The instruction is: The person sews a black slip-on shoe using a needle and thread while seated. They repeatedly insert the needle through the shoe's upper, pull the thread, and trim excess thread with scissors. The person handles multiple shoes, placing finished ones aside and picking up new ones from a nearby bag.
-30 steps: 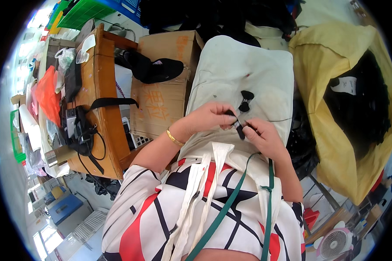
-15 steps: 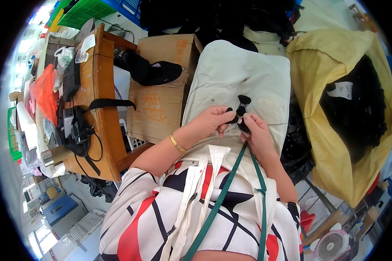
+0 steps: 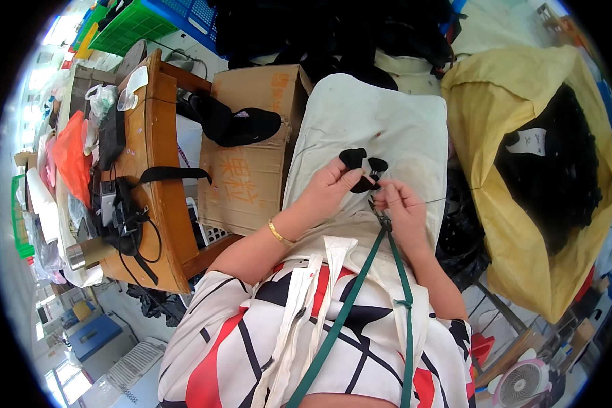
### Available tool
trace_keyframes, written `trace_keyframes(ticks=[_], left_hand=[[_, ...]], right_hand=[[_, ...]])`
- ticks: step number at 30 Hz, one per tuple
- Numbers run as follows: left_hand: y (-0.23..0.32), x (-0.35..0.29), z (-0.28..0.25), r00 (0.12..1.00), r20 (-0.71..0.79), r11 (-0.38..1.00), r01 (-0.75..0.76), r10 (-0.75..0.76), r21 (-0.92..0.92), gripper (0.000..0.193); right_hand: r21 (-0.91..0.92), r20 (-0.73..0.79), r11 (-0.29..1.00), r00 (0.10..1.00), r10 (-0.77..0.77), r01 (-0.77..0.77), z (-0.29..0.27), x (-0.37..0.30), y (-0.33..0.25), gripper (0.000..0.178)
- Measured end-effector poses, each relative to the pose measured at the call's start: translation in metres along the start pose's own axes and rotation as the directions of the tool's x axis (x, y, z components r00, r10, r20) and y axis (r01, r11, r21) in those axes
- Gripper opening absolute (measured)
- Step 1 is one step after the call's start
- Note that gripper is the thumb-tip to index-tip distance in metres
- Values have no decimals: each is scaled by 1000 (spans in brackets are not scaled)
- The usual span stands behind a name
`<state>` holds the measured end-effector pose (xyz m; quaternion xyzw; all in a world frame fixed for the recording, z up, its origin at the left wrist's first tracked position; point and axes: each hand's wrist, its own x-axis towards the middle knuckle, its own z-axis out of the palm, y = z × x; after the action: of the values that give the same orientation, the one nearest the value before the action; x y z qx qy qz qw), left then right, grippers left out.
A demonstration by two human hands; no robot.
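Over the pale cloth on my lap (image 3: pixel 333 115), my left hand (image 3: pixel 328 189) pinches a small black fabric piece (image 3: pixel 352 158) between thumb and fingers. Part of the piece folds down below the fingertips. Another black lobe (image 3: pixel 377 164) shows just to the right; whether it joins the held piece I cannot tell. My right hand (image 3: pixel 404 209) is closed close beside it, thumb and finger pinched together, on what is too small to see. Dark thread snips (image 3: pixel 381 215) on a green cord (image 3: pixel 350 285) hang against the right fingers. A thin dark thread (image 3: pixel 436 200) runs rightward from that hand.
A cardboard box (image 3: pixel 241 183) stands to the left with a black fabric item (image 3: pixel 251 127) over its top. Further left is a wooden table (image 3: pixel 160 224) with cables. A yellow sack (image 3: pixel 476 102) of black pieces stands at right. Black fabric (image 3: pixel 340 34) is heaped ahead.
My hands have moved slightly apart. The black piece in my left hand has been raised and turned, showing more of it. The snips have come into view by the right hand.
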<state>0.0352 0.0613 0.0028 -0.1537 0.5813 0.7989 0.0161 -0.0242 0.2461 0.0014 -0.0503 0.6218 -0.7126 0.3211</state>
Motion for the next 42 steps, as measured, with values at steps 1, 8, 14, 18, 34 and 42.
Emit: trace_keyframes(ticks=[1,8,14,18,34,42], left_hand=[[2,0,-5,1000,17,1000,21,-21,-11,20],[19,-6,-20,981,164,920,36,-107,389,17],[38,-17,-6,934,332,666,-330,130,669,20],[46,-20,-2,878,402,547,-477,259,689,23],[49,-22,-4,762,534,392,-646,365,655,28],[38,-28,-5,797,482,584,-598,363,549,31]], right_hand=[[-54,-48,998,999,18,-20,-6,0,-3,25],[-87,70,996,997,17,-11,-31,0,-27,14],[-292,311,957,946,92,3,-35,-2,-48,8],[-445,431,883,900,67,148,-32,-2,-56,11],[-429,521,889,848,100,159,-32,-5,-60,16],[-260,534,961,843,63,93,-25,-10,-43,11]])
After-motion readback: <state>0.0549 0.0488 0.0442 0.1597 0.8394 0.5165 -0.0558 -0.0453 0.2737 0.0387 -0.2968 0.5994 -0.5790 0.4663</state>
